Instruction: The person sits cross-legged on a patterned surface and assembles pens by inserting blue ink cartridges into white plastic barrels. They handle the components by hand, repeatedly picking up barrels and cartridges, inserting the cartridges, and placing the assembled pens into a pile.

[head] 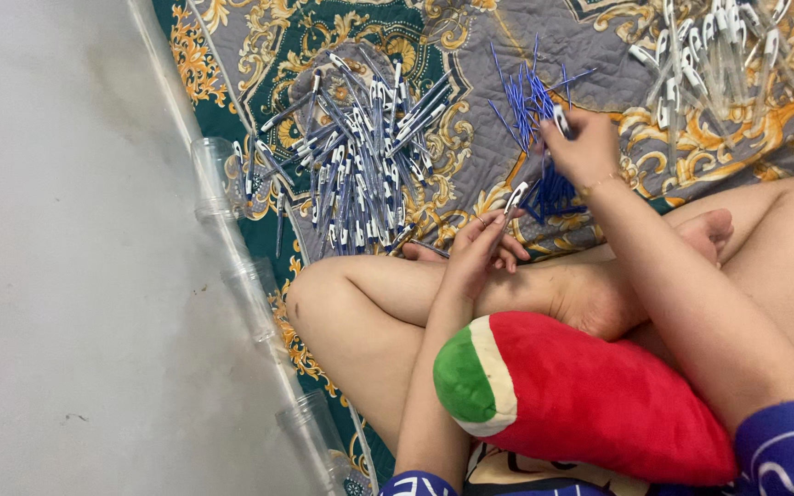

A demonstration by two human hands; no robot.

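The right hand point(585, 147), pinched on a pen barrel point(561, 120), sits directly atop the blue refills point(530, 101) (upright strands), while the left hand point(480, 246) grips another barrel point(514, 197) nearer the body.

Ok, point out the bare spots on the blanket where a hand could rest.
Bare blanket shows between the assembled pen pile and the blue refills, and again between the refills and the clear barrels. It is crowded around both hands, left and right.
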